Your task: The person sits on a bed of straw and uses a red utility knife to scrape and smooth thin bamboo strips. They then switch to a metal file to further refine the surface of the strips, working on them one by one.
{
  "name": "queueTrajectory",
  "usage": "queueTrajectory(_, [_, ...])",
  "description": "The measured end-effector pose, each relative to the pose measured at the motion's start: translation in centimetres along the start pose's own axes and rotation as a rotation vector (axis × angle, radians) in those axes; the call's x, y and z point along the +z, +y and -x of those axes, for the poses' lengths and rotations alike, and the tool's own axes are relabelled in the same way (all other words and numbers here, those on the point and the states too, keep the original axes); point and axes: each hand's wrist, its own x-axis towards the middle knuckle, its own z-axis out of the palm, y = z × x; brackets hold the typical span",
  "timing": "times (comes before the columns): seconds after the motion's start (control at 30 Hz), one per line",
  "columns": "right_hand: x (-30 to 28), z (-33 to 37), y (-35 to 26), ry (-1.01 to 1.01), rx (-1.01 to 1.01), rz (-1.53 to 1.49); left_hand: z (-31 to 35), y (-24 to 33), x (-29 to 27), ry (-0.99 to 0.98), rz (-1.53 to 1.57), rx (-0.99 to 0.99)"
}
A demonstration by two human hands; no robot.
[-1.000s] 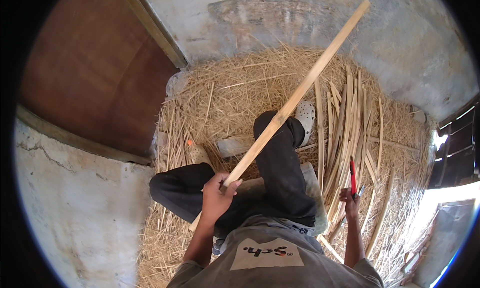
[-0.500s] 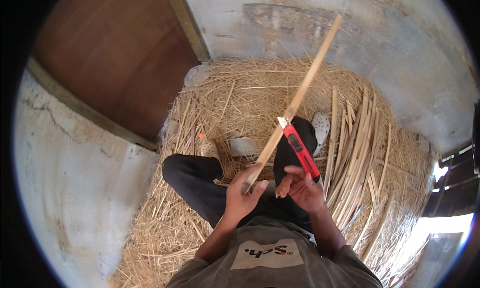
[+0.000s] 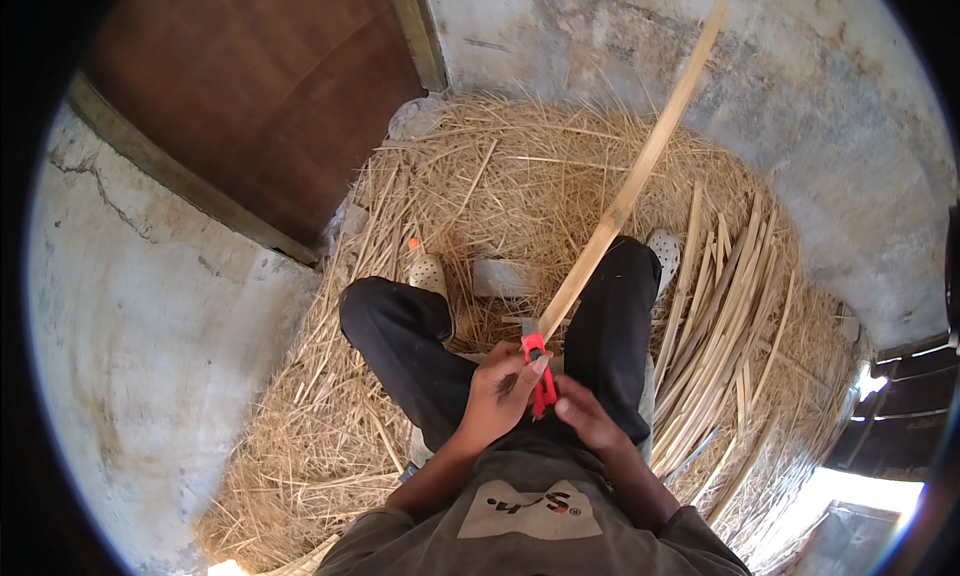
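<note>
My left hand (image 3: pixel 492 396) is closed, its thumb over a red utility knife (image 3: pixel 542 384) with the blade pointing away from me. The near end of a long, flat bamboo strip (image 3: pixel 630 191) runs in behind the knife at the same hand, and the fingers under it are hidden. From there the strip slants up and away to the right, in front of the wall. Close to the knife's lower end is my right hand (image 3: pixel 592 416), its thumb and fingers apart, slightly blurred, with nothing plainly held in it.
Many split strips (image 3: pixel 735 296) lie in a bundle to my right. Straw (image 3: pixel 560 146) covers the floor around my bent legs. A pale block (image 3: pixel 503 278) lies between my light clogs (image 3: pixel 427 273). Worn walls (image 3: pixel 170 346) and a brown door panel (image 3: pixel 260 106) enclose the spot.
The knife has passed from my right hand to my left and sits closer to my body. My left hand still has the strip's near end. The whole view has shifted slightly.
</note>
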Motion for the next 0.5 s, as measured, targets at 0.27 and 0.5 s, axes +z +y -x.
queueTrajectory(0.27, [0.7, -5.6, -2.3, 0.21, -0.194, 0.371, 0.2, -0.6, -1.3, 0.187, -0.202, 0.099])
queueTrajectory(0.5, [2.6, -6.7, -1.3, 0.186, -0.118, 0.063, 0.2, -0.5, -2.5, 0.238, -0.234, 0.106])
